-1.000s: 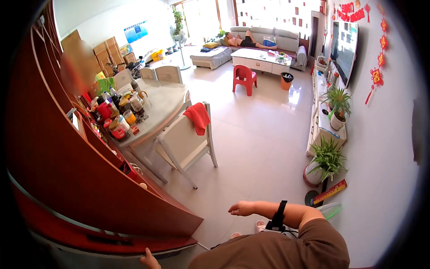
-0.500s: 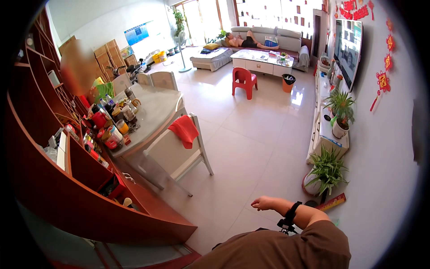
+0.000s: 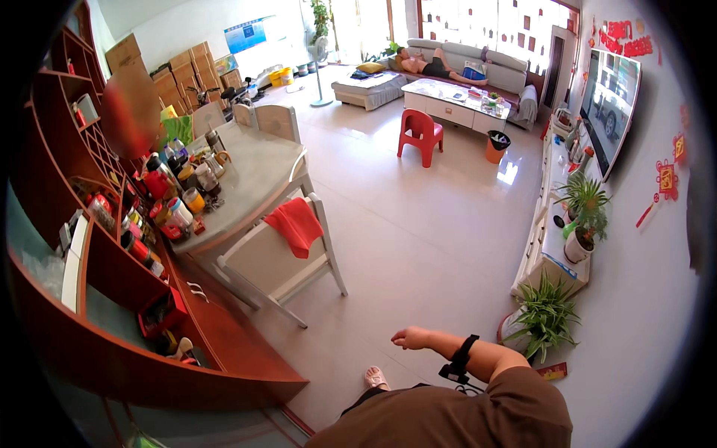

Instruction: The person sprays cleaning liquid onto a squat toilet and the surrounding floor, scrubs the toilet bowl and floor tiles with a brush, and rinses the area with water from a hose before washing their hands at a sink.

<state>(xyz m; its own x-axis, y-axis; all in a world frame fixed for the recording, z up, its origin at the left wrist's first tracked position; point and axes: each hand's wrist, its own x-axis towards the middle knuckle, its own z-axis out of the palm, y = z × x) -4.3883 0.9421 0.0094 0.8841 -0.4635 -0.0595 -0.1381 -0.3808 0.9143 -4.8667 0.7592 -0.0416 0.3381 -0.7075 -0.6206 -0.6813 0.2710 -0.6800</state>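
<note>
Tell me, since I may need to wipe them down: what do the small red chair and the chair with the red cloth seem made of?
The small red chair looks like moulded plastic: one uniform glossy colour, seat and legs in one piece. The pale chair under the red cloth seems painted or lacquered wood, judging by its slatted frame; the finish is hard to confirm.

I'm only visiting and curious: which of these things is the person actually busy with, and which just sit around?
In hand:
right hand, empty, loosely closed, touching nothing; nearest is the white wooden chair.

Lying about:
red cloth draped on that chair
red plastic stool
potted green plant

White chair (image 3: pixel 276 261) draped with red cloth (image 3: pixel 299 224) — cluttered dining table (image 3: pixel 254 179), red stool (image 3: pixel 420 134).
</note>
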